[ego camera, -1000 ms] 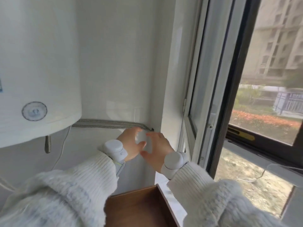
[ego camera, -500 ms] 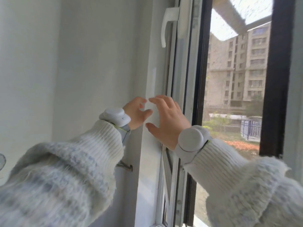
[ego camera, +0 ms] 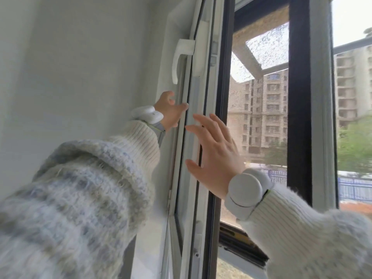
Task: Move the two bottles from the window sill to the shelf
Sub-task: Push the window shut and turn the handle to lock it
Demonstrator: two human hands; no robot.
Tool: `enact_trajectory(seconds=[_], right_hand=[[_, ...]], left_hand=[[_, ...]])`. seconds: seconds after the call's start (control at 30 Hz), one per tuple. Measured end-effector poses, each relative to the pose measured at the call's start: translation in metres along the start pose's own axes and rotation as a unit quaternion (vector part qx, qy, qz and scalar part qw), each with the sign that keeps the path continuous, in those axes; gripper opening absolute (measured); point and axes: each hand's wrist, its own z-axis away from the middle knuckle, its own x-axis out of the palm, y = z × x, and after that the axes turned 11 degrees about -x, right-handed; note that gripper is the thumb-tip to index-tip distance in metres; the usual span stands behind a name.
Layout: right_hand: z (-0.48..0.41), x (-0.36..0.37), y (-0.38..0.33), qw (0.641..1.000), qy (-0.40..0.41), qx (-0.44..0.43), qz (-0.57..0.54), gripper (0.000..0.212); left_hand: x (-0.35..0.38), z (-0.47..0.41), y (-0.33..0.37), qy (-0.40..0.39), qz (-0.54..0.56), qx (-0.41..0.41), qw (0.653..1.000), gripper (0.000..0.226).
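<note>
Pale wall (ego camera: 80,67) and an open white window sash (ego camera: 193,137) filled the view, with apartment blocks (ego camera: 265,109) outside. Neither bottle nor the sill or shelf was in view. Left hand (ego camera: 171,113) was raised with fingers loosely spread, gripping nothing, its thumb tip at the sash edge just below the white handle (ego camera: 181,59). Right hand (ego camera: 215,156) was flat and open, fingers apart, against the sash frame, empty. Both wrists wore white bands (ego camera: 247,190) over fuzzy knit sleeves (ego camera: 90,188)
</note>
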Motion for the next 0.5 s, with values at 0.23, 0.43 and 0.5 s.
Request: enact_trajectory(seconds=[0.23, 0.43, 0.5], right_hand=[[0.003, 0.007, 0.008, 1.0, 0.017, -0.021, -0.001, 0.061], [0.006, 0.008, 0.012, 1.0, 0.009, -0.024, -0.003, 0.061], [0.007, 0.008, 0.014, 1.0, 0.007, -0.026, -0.001, 0.059]], left_hand=[[0.009, -0.033, 0.017, 0.083, -0.03, 0.087, 0.992, 0.048], [0.016, -0.047, 0.024, 0.103, 0.004, 0.095, 0.99, 0.038], [0.016, -0.052, 0.023, 0.088, -0.025, 0.094, 0.991, 0.055]])
